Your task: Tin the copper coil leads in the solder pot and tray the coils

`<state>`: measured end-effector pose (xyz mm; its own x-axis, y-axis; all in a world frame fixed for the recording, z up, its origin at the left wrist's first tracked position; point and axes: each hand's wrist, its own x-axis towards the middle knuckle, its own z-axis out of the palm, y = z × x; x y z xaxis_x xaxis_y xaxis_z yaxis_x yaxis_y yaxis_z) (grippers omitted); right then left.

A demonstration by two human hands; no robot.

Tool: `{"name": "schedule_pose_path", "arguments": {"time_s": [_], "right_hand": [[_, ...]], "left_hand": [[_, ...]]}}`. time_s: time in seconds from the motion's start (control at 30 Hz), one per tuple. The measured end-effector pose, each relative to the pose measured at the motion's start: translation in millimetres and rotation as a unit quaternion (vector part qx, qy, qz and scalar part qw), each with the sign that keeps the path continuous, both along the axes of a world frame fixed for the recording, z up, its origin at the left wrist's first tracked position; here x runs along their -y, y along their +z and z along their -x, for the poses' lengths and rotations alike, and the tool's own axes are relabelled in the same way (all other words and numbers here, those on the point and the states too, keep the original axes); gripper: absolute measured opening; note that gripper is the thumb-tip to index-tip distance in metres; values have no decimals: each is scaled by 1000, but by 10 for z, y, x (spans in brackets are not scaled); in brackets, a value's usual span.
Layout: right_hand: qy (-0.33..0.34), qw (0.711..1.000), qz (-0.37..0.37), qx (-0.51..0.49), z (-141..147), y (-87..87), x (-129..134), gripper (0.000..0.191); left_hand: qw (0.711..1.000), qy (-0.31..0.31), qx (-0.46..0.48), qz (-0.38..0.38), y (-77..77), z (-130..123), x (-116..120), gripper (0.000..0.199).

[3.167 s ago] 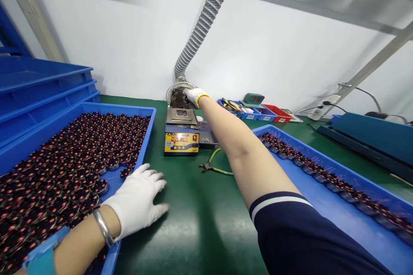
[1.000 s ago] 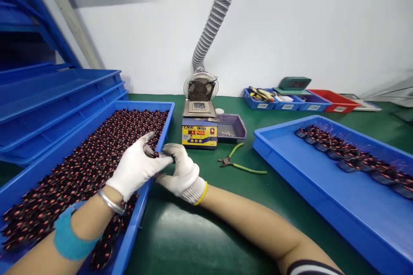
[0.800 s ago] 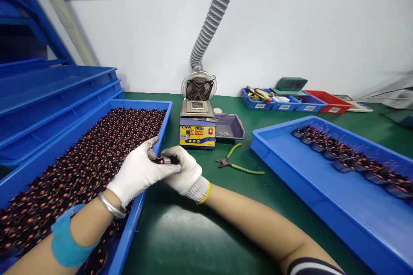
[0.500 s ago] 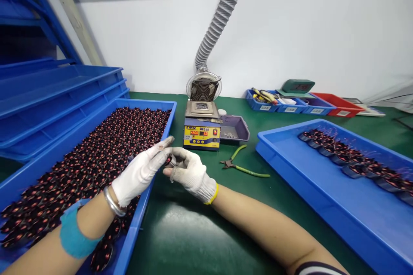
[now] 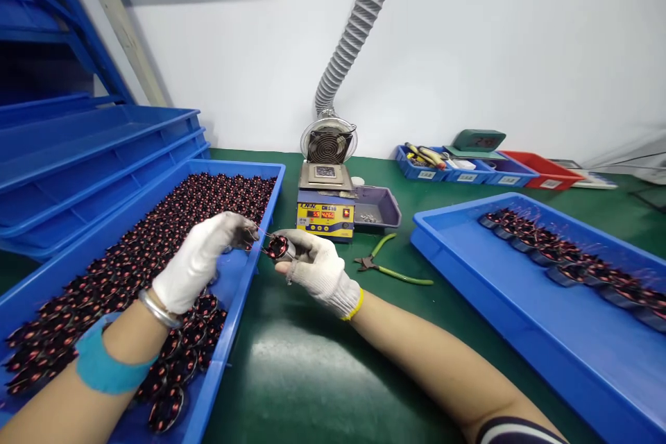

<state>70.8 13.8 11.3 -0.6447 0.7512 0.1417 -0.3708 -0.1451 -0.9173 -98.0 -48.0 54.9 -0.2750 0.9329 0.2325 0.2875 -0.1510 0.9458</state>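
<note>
My right hand (image 5: pixel 320 267), in a white knit glove with a yellow cuff, grips a small motor stator (image 5: pixel 278 248) by its grey metal side. The stator's black face with copper-red windings is turned to the left. Thin wire leads (image 5: pixel 264 232) stick out from it toward my left hand (image 5: pixel 205 253). That hand, also gloved in white, pinches the leads between its fingertips; the exact grip is partly hidden. Below it lies a blue tray (image 5: pixel 236 312) packed with several rows of similar stators (image 5: pixel 156 236).
Behind my hands stands a yellow-and-blue solder pot (image 5: pixel 326 222) under a grey duct (image 5: pixel 359 10). Green-handled cutters (image 5: pixel 395 270) lie right of it, by a purple bin (image 5: pixel 382 208). Another blue tray (image 5: pixel 483 277) with stators is at right; small bins (image 5: pixel 463 170) line the wall.
My left hand has drawn back to the left, stretching the leads out from the stator. My right hand has shifted slightly right, and the stator's wound face now shows more.
</note>
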Motion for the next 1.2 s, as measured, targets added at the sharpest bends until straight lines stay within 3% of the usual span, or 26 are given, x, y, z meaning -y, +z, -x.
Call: {"name": "schedule_pose_path", "arguments": {"time_s": [0.07, 0.17, 0.27, 0.4, 0.5, 0.57, 0.63, 0.73, 0.83, 0.93, 1.1, 1.2], "right_hand": [[1, 1000, -7, 2, -12, 14, -1, 45], [5, 1000, -22, 8, -21, 21, 8, 43], [18, 999, -26, 9, -24, 20, 15, 44], [21, 999, -25, 12, -26, 30, 11, 44], [9, 999, -35, 13, -32, 34, 1, 44], [-6, 998, -54, 22, -49, 32, -23, 44], [-36, 995, -84, 34, -88, 44, -88, 45], [-125, 982, -134, 54, -196, 148, -316, 48], [-248, 937, -210, 126, -325, 393, -713, 45], [-320, 863, -289, 265, -397, 704, -1187, 38], [-351, 715, -369, 479, -297, 1054, -1788, 44], [-349, 672, -383, 529, -165, 1097, -1965, 50]], "left_hand": [[998, -2, -60, 13, 24, -49, 21, 31], [998, -18, -49, 32, 81, -17, 42, 24], [997, -64, 31, 31, 136, 129, 54, 24], [976, -69, 202, -51, 170, 277, 53, 25], [974, -59, 215, -39, 145, 281, 32, 26], [988, -42, 150, -24, 96, 244, 12, 24], [999, -31, 12, 2, 16, 175, -8, 16], [968, -64, -237, 58, -156, 17, -27, 30], [892, -131, -427, 70, -336, -138, -29, 37], [830, -165, -530, 61, -447, -205, -28, 36], [810, -169, -558, 61, -484, -171, -42, 41], [813, -165, -556, 56, -492, -154, -49, 42]]}}
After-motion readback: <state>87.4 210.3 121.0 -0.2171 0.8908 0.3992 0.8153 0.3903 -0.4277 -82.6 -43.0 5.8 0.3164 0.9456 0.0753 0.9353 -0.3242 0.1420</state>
